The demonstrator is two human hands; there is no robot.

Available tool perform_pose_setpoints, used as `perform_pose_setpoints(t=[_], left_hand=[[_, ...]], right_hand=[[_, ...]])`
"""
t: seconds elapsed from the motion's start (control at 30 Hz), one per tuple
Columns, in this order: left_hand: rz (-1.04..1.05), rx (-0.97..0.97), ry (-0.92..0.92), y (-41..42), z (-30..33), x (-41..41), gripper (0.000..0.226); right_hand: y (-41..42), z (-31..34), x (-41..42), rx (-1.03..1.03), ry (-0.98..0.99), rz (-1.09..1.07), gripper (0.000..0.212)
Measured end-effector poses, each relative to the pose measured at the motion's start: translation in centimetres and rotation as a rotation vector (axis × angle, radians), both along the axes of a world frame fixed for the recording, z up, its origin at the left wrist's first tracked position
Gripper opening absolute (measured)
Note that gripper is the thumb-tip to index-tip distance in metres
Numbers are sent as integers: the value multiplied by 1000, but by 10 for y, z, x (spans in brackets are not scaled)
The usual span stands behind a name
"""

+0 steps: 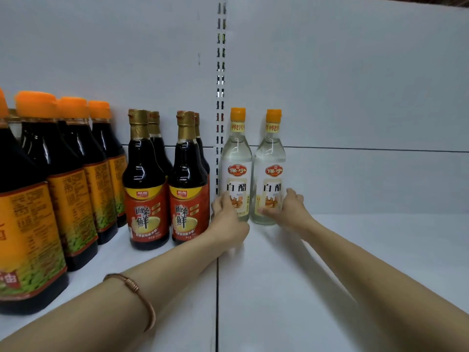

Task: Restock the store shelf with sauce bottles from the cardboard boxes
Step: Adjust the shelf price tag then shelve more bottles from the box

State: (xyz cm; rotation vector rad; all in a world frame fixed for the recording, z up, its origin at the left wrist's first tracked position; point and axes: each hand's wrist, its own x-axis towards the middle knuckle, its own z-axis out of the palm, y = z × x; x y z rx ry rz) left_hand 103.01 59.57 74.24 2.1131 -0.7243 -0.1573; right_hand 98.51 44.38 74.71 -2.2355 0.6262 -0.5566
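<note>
Two white vinegar bottles, left (236,171) gripped low by left hand (226,215), right (270,174) by right hand (291,209), are stood upright at shelf (355,250) back, likely to start rows.

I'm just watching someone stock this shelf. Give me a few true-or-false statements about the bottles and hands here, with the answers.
1. Both clear vinegar bottles stand upright, the left vinegar bottle and the right vinegar bottle. True.
2. The left hand holds a dark sauce bottle. False: it grips the left vinegar bottle.
3. The right hand grips the right vinegar bottle near its base. True.
4. The vinegar bottles have gold caps. False: theirs are orange; the gold caps are on the red-labelled dark bottles.
5. A bracelet sits on the right arm. False: it is on the left arm.
</note>
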Motion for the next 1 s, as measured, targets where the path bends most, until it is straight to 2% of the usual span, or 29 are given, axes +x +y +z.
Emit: perform_pose_setpoints(t=[0.07,0.13,0.27,0.33,0.6,0.87,1.0], left_hand=[[-55,-3,-16,12,7,-15,75],[-107,-22,-25,24,11,-28,66],[-214,-121,49,67,25,-55,27],[-198,-117,44,96,28,-67,23],[46,-183,-104,179,20,-152,12],[408,-215,-9,235,-20,-267,10],[603,-135,-14,274,-32,-327,16]], right_hand=[[12,4,-18,81,-65,-27,93],[28,13,-43,110,-160,-13,92],[71,29,-97,113,-256,117,65],[90,29,-116,78,-215,209,55],[149,29,-156,115,-136,627,40],[208,-13,-196,338,-39,1049,30],[253,-35,-214,257,76,1230,30]])
